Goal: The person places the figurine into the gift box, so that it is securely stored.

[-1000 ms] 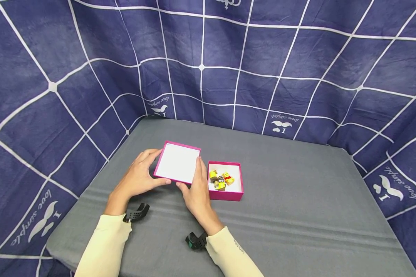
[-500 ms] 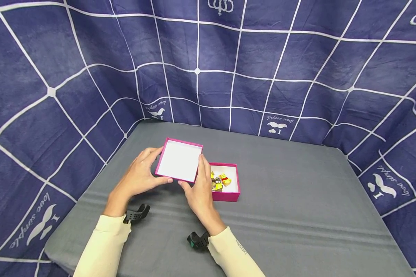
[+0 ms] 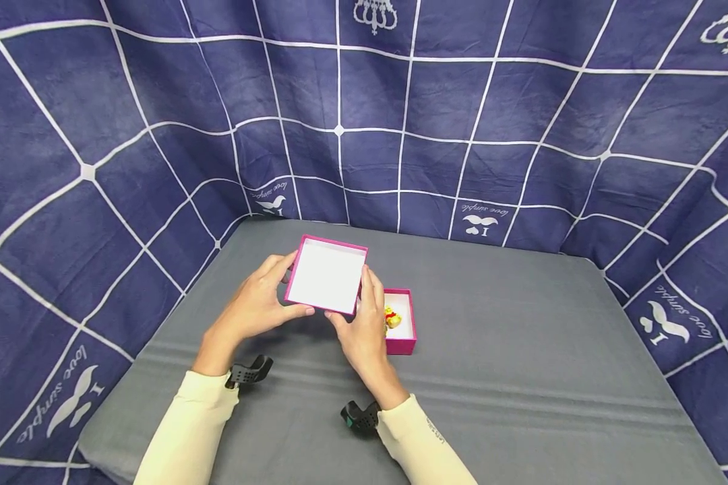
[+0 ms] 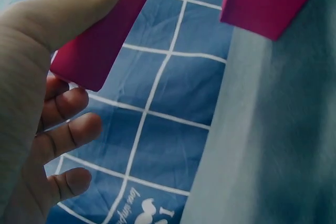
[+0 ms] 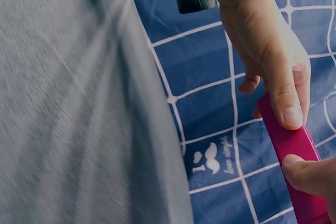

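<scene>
A square box lid (image 3: 326,276), pink outside and white inside, is held up in the head view with its hollow side facing me. My left hand (image 3: 251,303) grips its left side, thumb along the near edge. The right hand (image 3: 364,323) grips the lid's right side, its thumb also at the near edge. In the left wrist view the left thumb presses on the lid's pink side wall (image 4: 100,40). Just right of my right hand stands the open pink box (image 3: 402,345), partly hidden. Inside it lies a small yellow figurine (image 3: 392,317) with red on it.
A grey cloth-covered table (image 3: 522,350) bears the box. Behind it and at the sides hangs a blue curtain (image 3: 437,101) with white grid lines. Black straps with camera mounts (image 3: 250,370) sit on both wrists.
Both hands have lifted the lid slightly and shifted it right toward the box. The right hand now covers more of the box and hides figurines that showed earlier. The head view has tilted slightly.
</scene>
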`<state>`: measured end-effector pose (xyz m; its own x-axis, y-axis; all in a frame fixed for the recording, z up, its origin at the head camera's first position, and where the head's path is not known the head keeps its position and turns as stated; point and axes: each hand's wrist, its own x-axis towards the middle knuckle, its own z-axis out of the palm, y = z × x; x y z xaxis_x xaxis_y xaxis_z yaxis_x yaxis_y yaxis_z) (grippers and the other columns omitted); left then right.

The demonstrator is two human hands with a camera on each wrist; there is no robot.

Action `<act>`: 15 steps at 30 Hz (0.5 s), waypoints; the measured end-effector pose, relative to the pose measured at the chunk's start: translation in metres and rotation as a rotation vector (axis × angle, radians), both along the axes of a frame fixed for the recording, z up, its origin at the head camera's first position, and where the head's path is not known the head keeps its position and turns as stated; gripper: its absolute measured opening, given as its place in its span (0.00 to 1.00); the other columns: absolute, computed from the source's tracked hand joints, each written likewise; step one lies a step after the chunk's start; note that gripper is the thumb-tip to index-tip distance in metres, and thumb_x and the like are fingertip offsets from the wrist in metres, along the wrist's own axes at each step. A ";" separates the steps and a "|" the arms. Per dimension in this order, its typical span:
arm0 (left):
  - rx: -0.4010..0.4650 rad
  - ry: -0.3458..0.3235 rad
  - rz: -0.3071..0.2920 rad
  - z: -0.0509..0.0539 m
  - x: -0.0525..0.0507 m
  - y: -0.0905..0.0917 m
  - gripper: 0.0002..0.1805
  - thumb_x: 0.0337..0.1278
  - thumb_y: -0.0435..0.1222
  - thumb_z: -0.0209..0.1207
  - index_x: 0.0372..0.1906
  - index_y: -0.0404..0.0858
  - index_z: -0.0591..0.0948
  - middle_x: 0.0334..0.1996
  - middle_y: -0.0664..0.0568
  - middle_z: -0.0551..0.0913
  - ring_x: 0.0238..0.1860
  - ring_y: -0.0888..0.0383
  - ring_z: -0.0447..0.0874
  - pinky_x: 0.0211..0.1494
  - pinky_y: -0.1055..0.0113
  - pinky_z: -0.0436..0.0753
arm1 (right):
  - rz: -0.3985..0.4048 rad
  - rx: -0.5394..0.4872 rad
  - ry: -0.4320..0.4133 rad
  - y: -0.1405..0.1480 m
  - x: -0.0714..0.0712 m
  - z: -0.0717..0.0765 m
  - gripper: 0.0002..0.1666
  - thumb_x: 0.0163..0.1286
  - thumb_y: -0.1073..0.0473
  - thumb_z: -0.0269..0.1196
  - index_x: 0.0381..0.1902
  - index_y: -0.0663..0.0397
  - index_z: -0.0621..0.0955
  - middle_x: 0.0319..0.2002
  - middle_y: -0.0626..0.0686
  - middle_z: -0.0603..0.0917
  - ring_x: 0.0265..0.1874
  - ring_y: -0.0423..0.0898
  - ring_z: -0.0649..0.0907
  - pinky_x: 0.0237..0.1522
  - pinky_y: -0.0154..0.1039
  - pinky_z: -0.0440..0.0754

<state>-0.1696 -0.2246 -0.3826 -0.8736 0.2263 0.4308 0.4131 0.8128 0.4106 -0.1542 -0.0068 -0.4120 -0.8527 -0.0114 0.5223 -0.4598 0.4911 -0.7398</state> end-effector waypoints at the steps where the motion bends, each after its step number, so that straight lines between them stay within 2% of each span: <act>1: 0.000 0.004 -0.002 0.002 -0.001 0.003 0.61 0.35 0.60 0.77 0.77 0.45 0.62 0.59 0.50 0.75 0.53 0.51 0.80 0.53 0.49 0.80 | -0.005 -0.001 0.011 0.003 -0.001 0.001 0.62 0.49 0.63 0.80 0.77 0.59 0.59 0.73 0.55 0.66 0.71 0.51 0.69 0.70 0.48 0.71; 10: 0.028 0.054 -0.022 0.017 -0.010 0.028 0.61 0.35 0.55 0.79 0.78 0.47 0.61 0.58 0.51 0.74 0.49 0.55 0.80 0.47 0.55 0.80 | -0.038 0.014 0.108 0.026 -0.013 0.012 0.63 0.47 0.62 0.82 0.77 0.60 0.60 0.72 0.58 0.67 0.69 0.53 0.72 0.66 0.49 0.75; 15: 0.065 0.071 -0.068 0.025 -0.015 0.042 0.62 0.35 0.51 0.80 0.78 0.44 0.60 0.58 0.48 0.73 0.49 0.56 0.78 0.48 0.56 0.79 | -0.085 0.005 0.154 0.036 -0.018 0.016 0.63 0.44 0.63 0.83 0.76 0.60 0.62 0.71 0.58 0.69 0.67 0.55 0.72 0.66 0.51 0.74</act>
<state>-0.1850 -0.1824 -0.3580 -0.8240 0.2539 0.5064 0.4964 0.7544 0.4295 -0.1724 0.0291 -0.3960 -0.7607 0.0544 0.6468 -0.5241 0.5363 -0.6616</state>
